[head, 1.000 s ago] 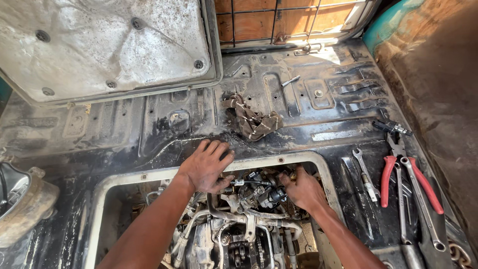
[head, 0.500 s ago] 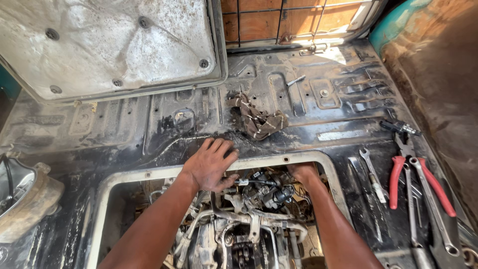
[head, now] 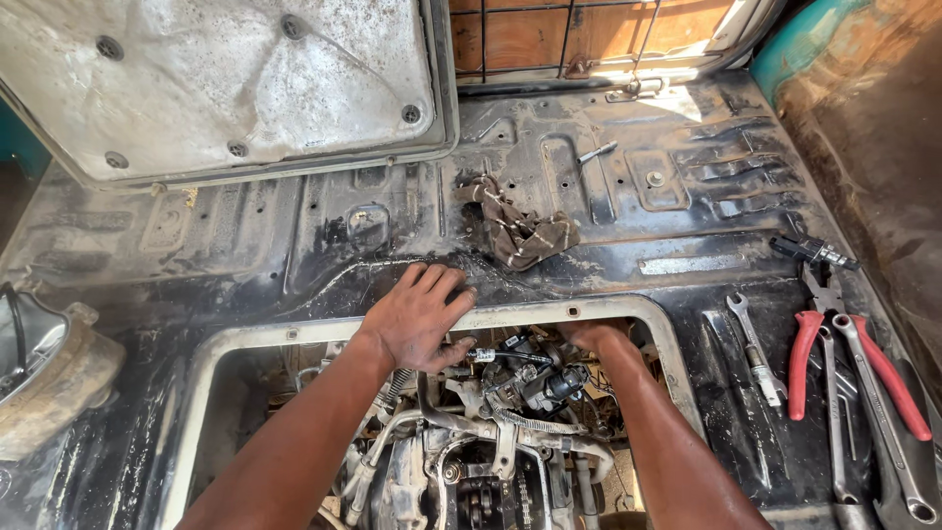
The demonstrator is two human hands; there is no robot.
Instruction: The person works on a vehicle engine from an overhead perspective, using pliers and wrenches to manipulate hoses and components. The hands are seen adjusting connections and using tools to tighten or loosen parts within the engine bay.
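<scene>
Left hand (head: 420, 316) lies flat, fingers spread, palm pressed on the rim of the floor opening (head: 628, 312), gripping nothing. Right hand (head: 589, 337) reaches down into the opening among the engine parts (head: 510, 393); its fingers are hidden, so I can't tell whether it grips anything. A dirty rag (head: 520, 231) sits just beyond the rim. Red-handled pliers (head: 834, 344) and a spanner (head: 754, 344) lie well off to the right.

A dirty rag (head: 520, 234), red-handled pliers (head: 844, 344) and wrench (head: 756, 345) lie aside.
</scene>
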